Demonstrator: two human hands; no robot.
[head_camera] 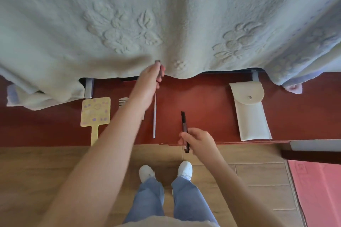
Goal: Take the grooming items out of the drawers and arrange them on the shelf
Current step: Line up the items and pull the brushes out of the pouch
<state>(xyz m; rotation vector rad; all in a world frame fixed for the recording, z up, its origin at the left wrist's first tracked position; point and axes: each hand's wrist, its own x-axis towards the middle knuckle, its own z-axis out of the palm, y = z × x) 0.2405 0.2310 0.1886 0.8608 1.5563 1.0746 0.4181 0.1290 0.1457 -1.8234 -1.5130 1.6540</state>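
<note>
On the red-brown shelf lie a yellow hand mirror, a pale comb partly hidden by my left forearm, a thin white nail file and a cream snap pouch. My left hand grips a small dark stick-shaped item at the blanket's hem. My right hand holds a dark slim brush-tipped tool over the shelf's front edge, its bristled end pointing away from me.
A pale green embossed blanket hangs over the bed and covers the shelf's back. Metal bed legs stand at the rear. Wood floor, my white shoes and a pink mat lie below.
</note>
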